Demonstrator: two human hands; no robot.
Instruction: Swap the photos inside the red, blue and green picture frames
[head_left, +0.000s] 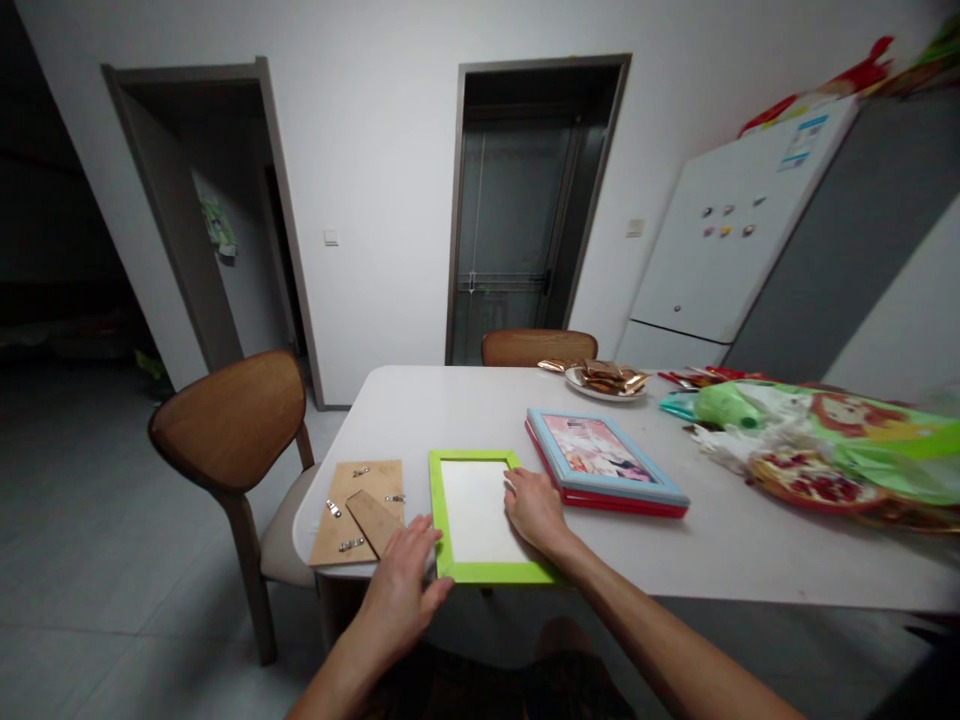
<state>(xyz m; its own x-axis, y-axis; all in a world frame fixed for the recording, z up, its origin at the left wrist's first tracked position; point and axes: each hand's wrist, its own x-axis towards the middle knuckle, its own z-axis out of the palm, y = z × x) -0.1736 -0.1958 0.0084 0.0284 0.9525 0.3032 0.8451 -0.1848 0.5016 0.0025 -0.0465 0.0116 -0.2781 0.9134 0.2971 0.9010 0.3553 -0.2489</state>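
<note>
A lime-green picture frame (pixel 440 515) lies at the front edge of the white table, with a plain white sheet (pixel 480 510) inside its border. My left hand (pixel 405 580) is at the frame's lower left side, fingers apart and thumb by the corner. Across the frame's right border rests my right hand (pixel 536 510), its loosely bent fingers touching the white sheet and nothing visible gripped in them. Left of the frame lies a brown backing board (pixel 337 510) with metal clips and a stand leg (pixel 371 520), partly covered by my left hand.
Stacked blue and red picture frames (pixel 600 450) lie right of the green one. Behind them is a plate (pixel 600 390) of wrapped packets. Bags and a dish of red-seeded food (pixel 814 480) crowd the table's right side. Wooden chairs (pixel 232 420) stand left and behind.
</note>
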